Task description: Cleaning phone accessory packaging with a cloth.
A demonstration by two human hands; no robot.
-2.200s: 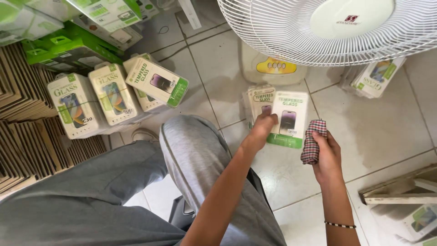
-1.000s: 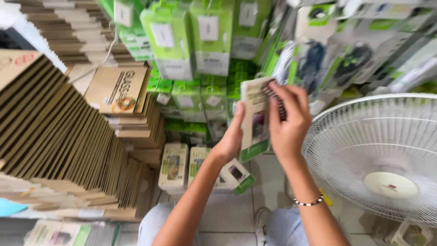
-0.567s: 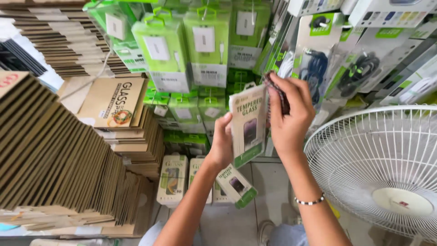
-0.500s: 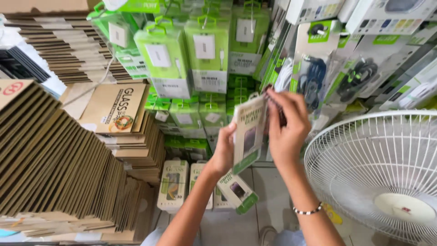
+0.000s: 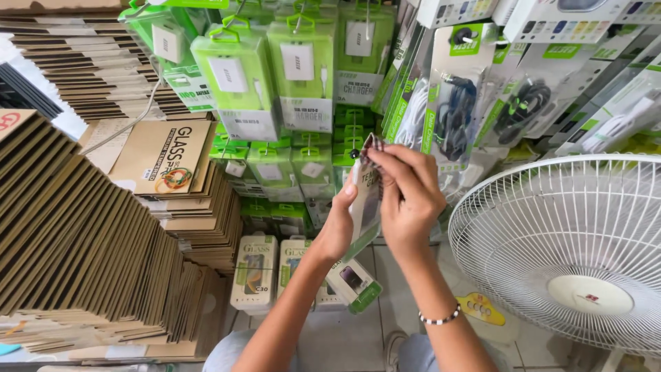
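White-and-green flat retail packet of screen glass (image 5: pixel 366 200): held upright at chest height in front of the hanging stock, edge-on to the camera. Left hand (image 5: pixel 339 227): grip clamped on the packet's lower left edge, thumb on its face. Right hand (image 5: pixel 406 196): fingers closed over the packet's upper part, pinching a small red-and-white checked cloth (image 5: pixel 372 148) against its top.

Step in hand, as judged: wiping the packet, with the cloth at its top end. Next move calls for a firm left-hand hold while the cloth is drawn down the face, then a turn to reach the back.

Surroundings: green-and-clear boxed chargers (image 5: pixel 237 79) on hooks just behind; bagged dark cables (image 5: pixel 451 117) to the right; stacked brown cardboard sleeves (image 5: pixel 82 234) at left; white wire-guard fan (image 5: pixel 571 255) at right, near the right forearm; bundled white glass packets (image 5: pixel 255 272) on the tiled floor (image 5: pixel 344 341) below the hands.
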